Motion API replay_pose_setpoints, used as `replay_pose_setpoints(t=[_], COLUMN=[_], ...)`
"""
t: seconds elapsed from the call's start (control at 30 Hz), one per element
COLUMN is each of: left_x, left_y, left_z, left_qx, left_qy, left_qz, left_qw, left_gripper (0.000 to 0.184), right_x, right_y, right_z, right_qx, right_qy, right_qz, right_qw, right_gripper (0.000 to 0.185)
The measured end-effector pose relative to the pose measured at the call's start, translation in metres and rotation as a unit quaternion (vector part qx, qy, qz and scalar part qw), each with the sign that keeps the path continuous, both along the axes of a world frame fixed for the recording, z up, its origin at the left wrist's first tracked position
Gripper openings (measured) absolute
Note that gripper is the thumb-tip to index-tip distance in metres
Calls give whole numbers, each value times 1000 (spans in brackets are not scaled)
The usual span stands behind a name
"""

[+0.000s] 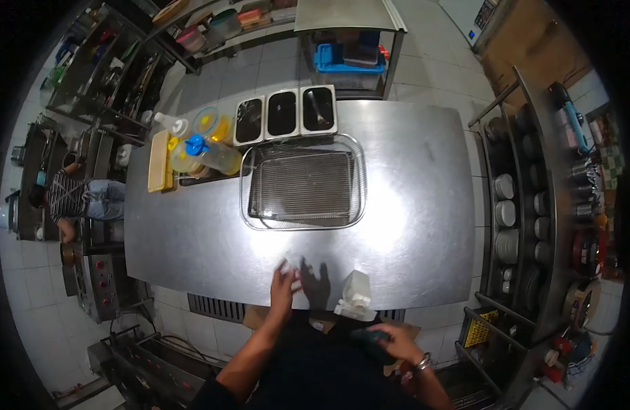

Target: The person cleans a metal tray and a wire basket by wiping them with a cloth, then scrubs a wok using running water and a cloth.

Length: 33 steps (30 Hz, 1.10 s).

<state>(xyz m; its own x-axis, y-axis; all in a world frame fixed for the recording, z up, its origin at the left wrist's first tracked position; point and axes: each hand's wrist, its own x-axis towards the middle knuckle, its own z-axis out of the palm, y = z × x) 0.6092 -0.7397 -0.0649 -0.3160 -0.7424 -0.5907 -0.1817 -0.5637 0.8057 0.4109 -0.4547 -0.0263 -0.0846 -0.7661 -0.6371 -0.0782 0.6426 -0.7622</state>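
Over the front edge of the steel table (192, 236), my left hand (285, 287) is raised with its fingers apart, and its shadow falls to the right. My right hand (395, 342), with a metal watch at the wrist, holds a dark green object (371, 337) near my body, below the table edge. A white plastic container (356, 290) lies at the front edge between the hands. Farther back sits a wire mesh basket (246, 198) with a dark rack (301, 184) inside.
Behind the basket stand three metal pans (283, 115). Left of them are a blue-capped bottle (219, 158), more containers and a yellow tray (159, 162). Shelves with plates (506, 246) are on the right. A person (82, 196) in a striped top is at the far left.
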Motion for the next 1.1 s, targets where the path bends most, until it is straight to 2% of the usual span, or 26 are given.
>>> replay_pose_setpoints(t=[0.07, 0.13, 0.2, 0.27, 0.33, 0.4, 0.43, 0.53, 0.67, 0.7, 0.8, 0.87, 0.9, 0.93, 0.97, 1.07, 1.1], left_x=[68, 145, 205, 270, 328, 373, 387, 418, 449, 456, 475, 483, 485, 486, 483, 473, 466], left_y=[16, 28, 38, 40, 45, 47, 47, 47, 42, 40, 36, 34, 34, 33, 29, 28, 29], left_z=[33, 42, 70, 77, 69, 65, 64, 67, 65, 65, 65, 64, 62, 61, 61, 46, 42], left_qx=[74, 159, 189, 112, 61, -10, -20, 25, 71, 77, 96, 107, 109, 111, 113, 119, 122], left_qy=[22, 19, -10, -103, -107, -126, -131, -155, -165, -165, -161, -155, -152, -148, -142, -109, -95], left_qz=[-199, -320, -319, -404, -414, -421, -417, -372, -320, -312, -294, -288, -291, -294, -297, -328, -342], left_qw=[977, 934, 929, 902, 902, 898, 899, 915, 930, 932, 937, 939, 938, 938, 937, 931, 927], left_gripper=[56, 61, 65, 66, 66, 67, 67, 67, 68, 68, 68, 69, 69, 69, 69, 70, 70], right_x=[48, 86, 117, 146, 162, 171, 177, 187, 210, 223, 290, 339, 365, 389, 402, 456, 455], right_y=[-39, -87, -128, -173, -202, -230, -243, -290, -374, -394, -457, -485, -492, -496, -500, -447, -425], right_z=[17, 25, 15, 6, -25, -73, -84, -101, -109, -115, -123, -101, -89, -81, -54, -90, -96], right_qx=[-110, -114, -176, -135, -90, -125, -85, -28, 9, 23, -38, -101, -159, -189, -192, -398, -398], right_qy=[26, 59, 222, 440, 505, 504, 545, 634, 652, 643, 631, 603, 614, 582, 441, 427, 425], right_qz=[7, -21, -81, -142, -56, -61, -61, -117, -185, -174, -157, -86, -28, 65, 203, 278, 297], right_qw=[994, 992, 956, 876, 856, 853, 832, 764, 735, 745, 759, 787, 773, 789, 853, 763, 757], right_gripper=[33, 33, 43, 55, 67, 64, 62, 60, 61, 62, 64, 64, 62, 61, 62, 63, 64])
